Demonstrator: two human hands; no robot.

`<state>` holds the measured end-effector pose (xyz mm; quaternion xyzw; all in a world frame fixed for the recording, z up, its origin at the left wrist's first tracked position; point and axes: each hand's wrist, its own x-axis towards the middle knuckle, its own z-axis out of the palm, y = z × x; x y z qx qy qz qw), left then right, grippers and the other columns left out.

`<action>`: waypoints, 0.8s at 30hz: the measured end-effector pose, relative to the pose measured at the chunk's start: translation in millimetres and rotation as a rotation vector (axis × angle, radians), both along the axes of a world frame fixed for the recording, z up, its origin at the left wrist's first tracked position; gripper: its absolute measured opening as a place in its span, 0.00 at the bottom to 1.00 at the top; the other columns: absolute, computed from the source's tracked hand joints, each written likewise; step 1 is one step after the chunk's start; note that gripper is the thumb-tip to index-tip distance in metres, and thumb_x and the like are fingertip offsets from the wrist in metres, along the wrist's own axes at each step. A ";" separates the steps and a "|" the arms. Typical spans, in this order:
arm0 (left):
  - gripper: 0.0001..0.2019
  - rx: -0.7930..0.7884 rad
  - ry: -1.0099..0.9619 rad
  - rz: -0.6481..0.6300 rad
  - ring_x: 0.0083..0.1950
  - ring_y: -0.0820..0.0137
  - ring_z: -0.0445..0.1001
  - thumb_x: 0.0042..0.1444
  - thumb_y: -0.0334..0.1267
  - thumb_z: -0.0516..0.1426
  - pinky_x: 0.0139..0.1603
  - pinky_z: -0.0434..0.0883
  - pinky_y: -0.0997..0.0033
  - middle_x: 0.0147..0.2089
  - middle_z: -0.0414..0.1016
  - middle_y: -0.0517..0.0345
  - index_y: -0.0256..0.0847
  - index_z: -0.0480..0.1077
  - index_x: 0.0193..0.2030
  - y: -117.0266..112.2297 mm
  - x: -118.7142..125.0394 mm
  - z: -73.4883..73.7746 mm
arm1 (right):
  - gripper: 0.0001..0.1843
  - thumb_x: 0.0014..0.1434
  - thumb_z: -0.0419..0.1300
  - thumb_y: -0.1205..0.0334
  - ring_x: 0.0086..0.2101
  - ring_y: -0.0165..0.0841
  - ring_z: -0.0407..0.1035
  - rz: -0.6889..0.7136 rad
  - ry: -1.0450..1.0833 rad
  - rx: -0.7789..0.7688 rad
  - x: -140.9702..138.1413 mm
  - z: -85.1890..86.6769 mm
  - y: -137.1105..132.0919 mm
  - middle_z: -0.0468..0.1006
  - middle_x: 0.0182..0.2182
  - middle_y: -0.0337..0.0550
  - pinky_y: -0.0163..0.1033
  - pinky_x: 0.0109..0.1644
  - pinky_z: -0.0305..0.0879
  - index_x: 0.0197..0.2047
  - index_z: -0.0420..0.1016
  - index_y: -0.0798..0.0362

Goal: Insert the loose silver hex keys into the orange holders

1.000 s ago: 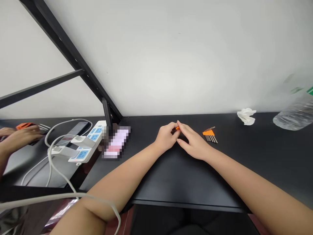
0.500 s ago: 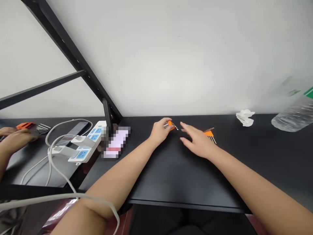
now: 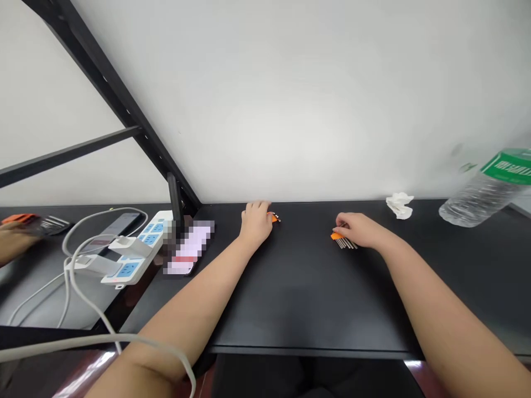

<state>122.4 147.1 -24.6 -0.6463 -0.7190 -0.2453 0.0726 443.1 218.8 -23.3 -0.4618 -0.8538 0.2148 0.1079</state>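
Now left fingers (image 3: 260, 209) pinch orange bit (image 3: 274, 219); right fingers (image 3: 342, 225) cover hex keys (image 3: 347, 242), grip unclear.

Black table (image 3: 298, 298) with an orange hex-key set (image 3: 344, 239), a crumpled white tissue (image 3: 399, 204) and a plastic bottle (image 3: 481, 190) at right

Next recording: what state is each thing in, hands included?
Left hand: closed on small orange tool.
Right hand: resting on hex key set, grip unclear.
Bottle: lying on its side.
Tissue: crumpled.
Power strip: plug inserted.
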 end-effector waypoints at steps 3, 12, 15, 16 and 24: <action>0.10 -0.003 -0.062 -0.197 0.47 0.60 0.77 0.66 0.38 0.54 0.48 0.72 0.61 0.45 0.80 0.50 0.42 0.75 0.47 -9.3 17.6 6.2 | 0.15 0.65 0.58 0.50 0.23 0.29 0.66 0.047 0.048 -0.034 -24.7 -2.0 -15.7 0.77 0.27 0.39 0.33 0.26 0.56 0.31 0.73 0.51; 0.21 -0.220 -0.077 -0.411 0.45 0.58 0.77 0.51 0.57 0.67 0.43 0.72 0.62 0.42 0.78 0.52 0.44 0.77 0.43 -31.5 58.8 1.9 | 0.04 0.57 0.60 0.64 0.19 0.28 0.70 0.025 0.281 -0.292 -63.2 -7.5 -39.3 0.79 0.26 0.38 0.31 0.21 0.63 0.37 0.75 0.52; 0.20 -0.259 -0.048 -0.363 0.46 0.56 0.77 0.49 0.54 0.68 0.44 0.72 0.59 0.42 0.78 0.51 0.43 0.76 0.42 -33.9 62.7 1.2 | 0.05 0.54 0.59 0.67 0.17 0.28 0.70 -0.023 0.330 -0.378 -64.7 -6.7 -42.1 0.79 0.24 0.38 0.30 0.18 0.64 0.35 0.73 0.52; 0.18 -0.255 -0.030 -0.346 0.46 0.55 0.77 0.51 0.51 0.67 0.45 0.72 0.58 0.42 0.78 0.51 0.42 0.75 0.42 -34.8 64.0 1.0 | 0.04 0.53 0.59 0.67 0.17 0.29 0.70 -0.036 0.344 -0.375 -65.8 -6.4 -43.4 0.78 0.23 0.37 0.30 0.18 0.65 0.35 0.72 0.52; 0.09 -0.158 0.025 -0.289 0.44 0.54 0.76 0.55 0.45 0.62 0.43 0.73 0.56 0.39 0.76 0.47 0.41 0.73 0.34 -36.0 66.1 2.4 | 0.02 0.56 0.59 0.64 0.20 0.30 0.73 -0.102 0.504 -0.296 -76.4 -8.3 -52.6 0.77 0.20 0.36 0.31 0.25 0.71 0.33 0.69 0.51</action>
